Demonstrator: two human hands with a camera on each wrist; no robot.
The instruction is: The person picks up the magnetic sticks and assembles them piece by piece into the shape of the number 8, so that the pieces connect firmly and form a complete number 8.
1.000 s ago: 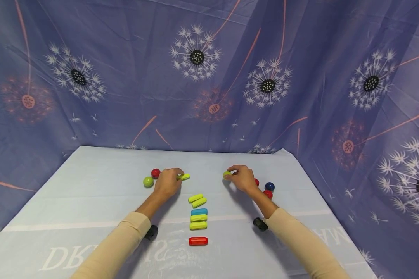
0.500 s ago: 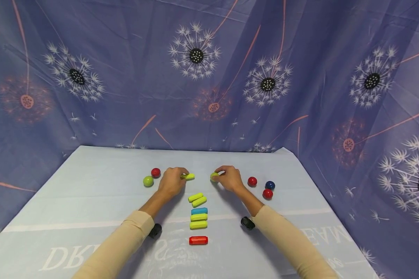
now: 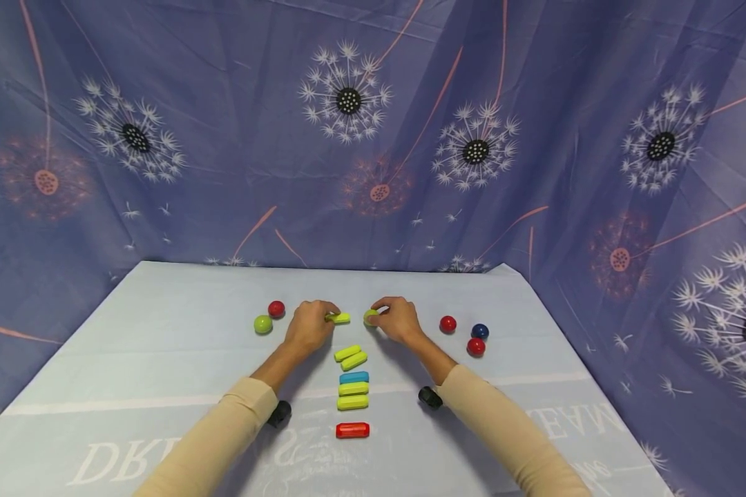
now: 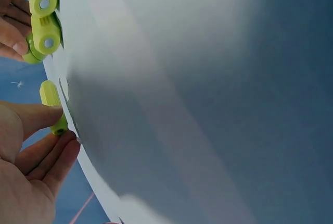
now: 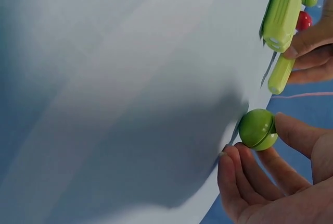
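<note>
In the head view my left hand pinches a short lime-yellow rod by its left end. The thumb and fingers lie on either side of that rod in the left wrist view. Facing it across a small gap, my right hand holds a lime-green ball between thumb and fingers. A seam runs round this ball in the right wrist view. Just nearer to me lie two more lime-yellow rods. Below them a blue rod sits against two further lime-yellow ones.
A red rod lies closest to me on the white cloth-covered table. On the left are a red ball and a green ball. At right stand two red balls and a dark blue ball. A patterned curtain hangs behind.
My right hand has carried the green ball leftward, away from the red and blue balls. My left hand has shifted slightly right with its rod, so rod and ball are now close together.
</note>
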